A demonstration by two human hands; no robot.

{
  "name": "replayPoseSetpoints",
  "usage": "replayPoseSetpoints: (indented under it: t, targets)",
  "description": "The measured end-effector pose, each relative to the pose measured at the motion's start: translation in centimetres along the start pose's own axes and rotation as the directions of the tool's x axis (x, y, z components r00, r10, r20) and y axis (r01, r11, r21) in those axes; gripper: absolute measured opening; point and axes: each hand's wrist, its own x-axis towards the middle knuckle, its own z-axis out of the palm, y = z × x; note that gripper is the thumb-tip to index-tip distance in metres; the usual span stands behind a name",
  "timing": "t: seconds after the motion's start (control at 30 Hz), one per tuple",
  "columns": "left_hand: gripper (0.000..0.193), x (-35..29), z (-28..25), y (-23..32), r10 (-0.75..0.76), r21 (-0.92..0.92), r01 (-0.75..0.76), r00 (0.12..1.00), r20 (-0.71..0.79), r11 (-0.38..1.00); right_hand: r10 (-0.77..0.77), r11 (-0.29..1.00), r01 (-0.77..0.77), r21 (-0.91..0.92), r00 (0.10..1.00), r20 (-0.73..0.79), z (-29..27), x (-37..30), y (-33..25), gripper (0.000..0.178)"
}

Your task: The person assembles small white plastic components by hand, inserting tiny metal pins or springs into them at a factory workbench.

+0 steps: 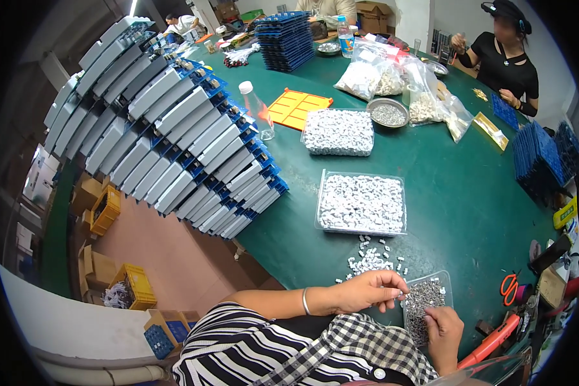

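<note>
My left hand (372,291), a metal bangle on its wrist, is held beside a clear plastic tub (449,283). Its thumb and forefinger pinch a tiny pale piece, too small to make out. The tub holds a mass of small metal parts (424,296). Over the tub's near right side is my right hand (445,329), its fingers bent together and fingertips at the parts; anything between them is hidden. Small white plastic pieces (372,258) lie loose on the table past my left hand. Behind them, a clear box (361,202) is heaped with similar white pieces.
Tall stacks of grey-and-blue units (174,122) rise at the left. Another full box (338,132), a metal bowl (388,114), a plastic bottle (256,112) and a yellow tray (297,108) stand farther back. Orange scissors (509,289) lie right. A co-worker (505,64) sits across the green table (457,193).
</note>
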Motion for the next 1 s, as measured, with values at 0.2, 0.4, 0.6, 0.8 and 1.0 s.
replayPoseSetpoints:
  t: [0.2, 0.4, 0.6, 0.8, 1.0]
  targets:
    - [0.011, 0.4, -0.4, -0.1, -0.048, -0.053, 0.042, 0.992, -0.116, 0.998, 0.399, 0.882, -0.387, 0.268, 0.917, 0.014, 0.2, 0.4, -0.9, 0.014]
    - [0.009, 0.6, 0.1, 0.3, -0.002, -0.048, 0.000, 0.999, -0.048, 0.999, 0.114, 0.966, -0.111, 0.234, 0.993, -0.002, -0.1, 0.4, 0.0, 0.014]
    - [0.011, 1.3, 1.1, 0.8, -0.036, -0.134, 0.038, 0.999, 0.023, 0.990, 0.137, 0.935, -0.137, 0.327, 0.990, 0.024, -0.2, 1.2, -0.5, 0.010]
    - [0.014, 1.9, 2.1, 0.3, -0.142, -0.267, 0.145, 0.989, 0.032, 0.953, 0.283, 0.712, -0.206, 0.671, 0.959, -0.006, 0.8, 1.1, -1.0, 0.012]
    - [0.012, 2.0, 2.4, -0.2, -0.138, -0.258, 0.146, 0.989, 0.048, 0.955, 0.233, 0.793, -0.213, 0.571, 0.972, 0.038, 1.6, 1.4, -1.6, 0.008]
